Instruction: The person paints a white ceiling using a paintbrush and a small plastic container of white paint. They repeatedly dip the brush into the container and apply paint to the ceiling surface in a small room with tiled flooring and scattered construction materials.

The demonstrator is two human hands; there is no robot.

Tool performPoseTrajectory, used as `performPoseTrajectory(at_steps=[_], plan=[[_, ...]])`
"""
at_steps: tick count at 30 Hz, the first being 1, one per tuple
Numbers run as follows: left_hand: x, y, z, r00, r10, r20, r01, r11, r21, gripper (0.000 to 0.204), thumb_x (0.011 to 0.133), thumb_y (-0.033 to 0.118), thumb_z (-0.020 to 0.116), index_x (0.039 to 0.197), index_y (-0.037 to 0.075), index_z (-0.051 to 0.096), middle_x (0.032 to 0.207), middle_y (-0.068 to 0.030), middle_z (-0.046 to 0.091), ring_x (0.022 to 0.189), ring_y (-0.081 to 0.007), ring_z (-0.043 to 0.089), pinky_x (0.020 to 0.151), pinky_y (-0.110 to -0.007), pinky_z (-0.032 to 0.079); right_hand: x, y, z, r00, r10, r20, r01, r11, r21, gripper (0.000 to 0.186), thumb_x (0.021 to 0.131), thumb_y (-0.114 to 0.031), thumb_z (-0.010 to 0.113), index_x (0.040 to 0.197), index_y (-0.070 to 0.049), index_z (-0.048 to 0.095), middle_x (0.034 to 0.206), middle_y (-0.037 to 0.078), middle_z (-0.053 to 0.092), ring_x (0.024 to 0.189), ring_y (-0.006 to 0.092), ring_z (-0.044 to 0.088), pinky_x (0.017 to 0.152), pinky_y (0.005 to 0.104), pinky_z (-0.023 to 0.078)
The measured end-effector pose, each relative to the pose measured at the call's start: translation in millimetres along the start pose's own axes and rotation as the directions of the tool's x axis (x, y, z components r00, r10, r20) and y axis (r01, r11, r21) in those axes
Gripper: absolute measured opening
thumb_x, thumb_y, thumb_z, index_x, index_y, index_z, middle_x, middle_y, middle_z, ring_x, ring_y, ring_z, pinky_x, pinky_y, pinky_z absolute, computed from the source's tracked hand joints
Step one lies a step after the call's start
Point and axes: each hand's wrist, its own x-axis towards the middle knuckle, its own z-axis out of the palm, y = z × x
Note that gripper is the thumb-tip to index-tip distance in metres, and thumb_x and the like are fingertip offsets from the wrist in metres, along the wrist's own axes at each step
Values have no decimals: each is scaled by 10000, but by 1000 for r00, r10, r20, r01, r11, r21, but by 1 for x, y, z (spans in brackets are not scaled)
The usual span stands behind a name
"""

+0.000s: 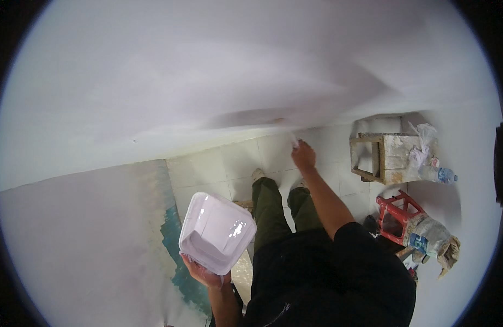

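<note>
My left hand (206, 273) grips the lower edge of a square white plastic tub (192, 218) with rounded corners. Inside it lies glossy pale paint (235, 229), wet-looking and catching the light. Stretched forward, my right hand (304, 157) is closed round a thin whitish tool (294, 140) that points at the wall. Its far end is blurred against the wall, so its kind cannot be made out. The pale wall (169, 82) fills the upper view, with a small brownish patch (279, 119) near the tool and my shadow across it.
To the right stands a paint-spattered wooden stool (396, 155) bearing a plastic bag (422, 143) and a clear bottle (445, 175). Nearer is a red plastic stool (390, 220) with a large dirty clear container (431, 234). Teal paint (175, 245) shows on the left wall. Pale tiles (240, 163) cover the floor.
</note>
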Motion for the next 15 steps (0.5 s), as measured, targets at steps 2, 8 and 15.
performPoseTrajectory(at_steps=[2,8,15], plan=[[-2,-7,1,994,-73,-82,65,993,-101,562,1007,473,257,1378,74,396,1375,-111,450,1266,-303,454,1062,-465,379,0,22,-18,979,204,4,-204,978,31,348,916,-310,536,1133,-44,596,1034,189,659,976,352,637,827,461,511],[-7,-2,-1,998,-28,-61,23,997,-77,574,1007,493,239,1384,84,379,1372,-116,450,1242,-299,479,1030,-475,416,-13,-1,-3,936,304,-175,-261,937,233,260,897,-256,547,991,-26,622,920,251,654,918,414,628,801,477,500],[0,-16,17,997,-45,-55,42,998,-48,548,1010,469,255,1366,68,366,1351,-127,453,1209,-297,506,1003,-471,443,-36,-12,8,979,-146,145,142,989,33,343,873,-269,557,1115,-30,602,1035,230,641,972,389,623,860,454,500]])
